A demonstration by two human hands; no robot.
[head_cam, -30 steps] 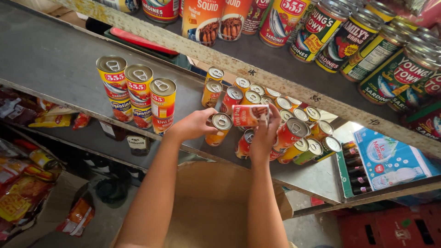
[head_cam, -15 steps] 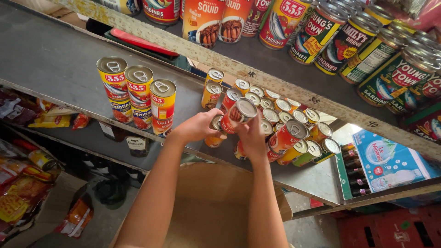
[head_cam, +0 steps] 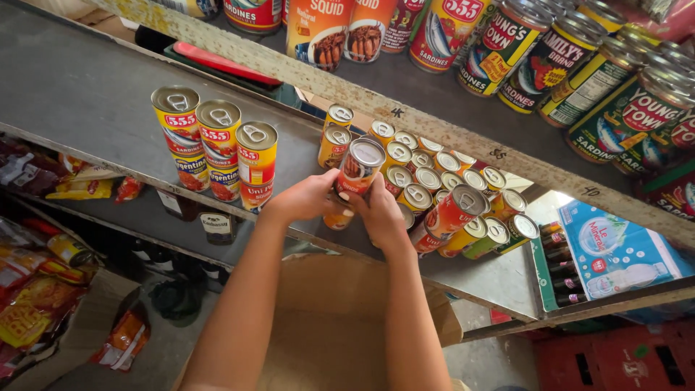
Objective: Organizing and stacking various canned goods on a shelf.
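- Two hands, left hand (head_cam: 308, 197) and right hand (head_cam: 382, 213), pinching small orange tin can (head_cam: 360, 166) above grey shelf (head_cam: 87, 94), near can cluster (head_cam: 434, 188).
- Can looks rigid, fairly heavy, slick; grip sides.

Red-and-orange can (head_cam: 360, 168); yellow-and-red tall cans (head_cam: 217, 148) on grey shelf (head_cam: 79, 94).

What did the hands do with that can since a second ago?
The can was lying sideways between both hands; now it is turned upright, its top up. The left hand and right hand still hold it over the small cans. The three tall cans on the shelf stayed put.
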